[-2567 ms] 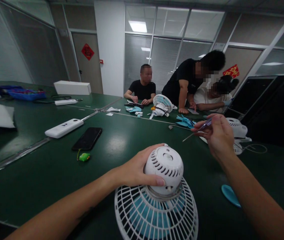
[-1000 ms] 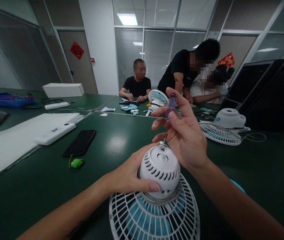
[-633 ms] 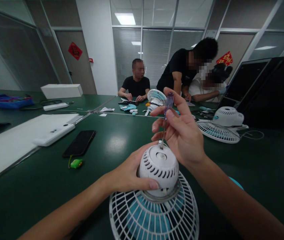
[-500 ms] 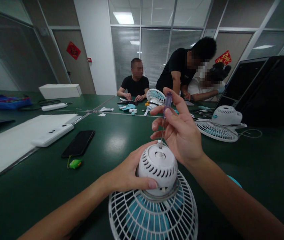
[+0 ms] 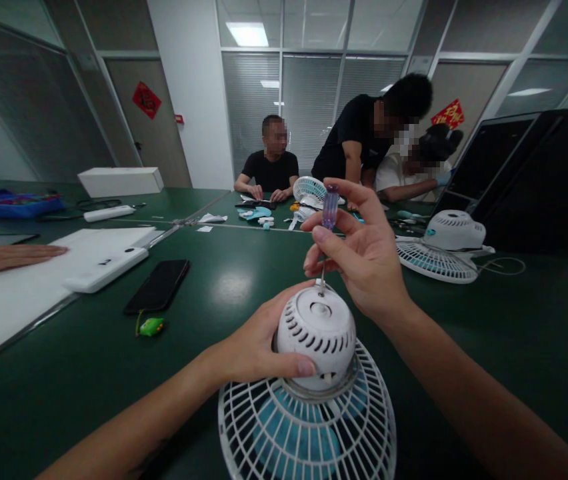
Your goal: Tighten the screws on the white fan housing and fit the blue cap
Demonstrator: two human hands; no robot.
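Observation:
A white fan (image 5: 317,333) lies face down in front of me, its motor housing on top and blue blades showing through the cage. My left hand (image 5: 259,343) is wrapped round the left side of the housing, thumb across its front. In my right hand (image 5: 364,250) is a screwdriver (image 5: 330,210) with a clear purple handle, pinched between thumb and fingers. It stands nearly upright, its tip at the screw hole near the back of the housing top. Whether a screw sits in the hole is too small to tell.
A phone (image 5: 158,287) with a green charm (image 5: 151,327) and a white power strip (image 5: 107,270) lie to the left. Another person's hand (image 5: 19,259) rests on a white sheet (image 5: 9,307). A second fan (image 5: 439,257) and a dark monitor (image 5: 529,180) stand right. Several people sit or lean opposite.
My right hand has brought the screwdriver from the right onto the housing top, and its fingers have shifted on the handle. Another person's hand has appeared on the white sheet at left.

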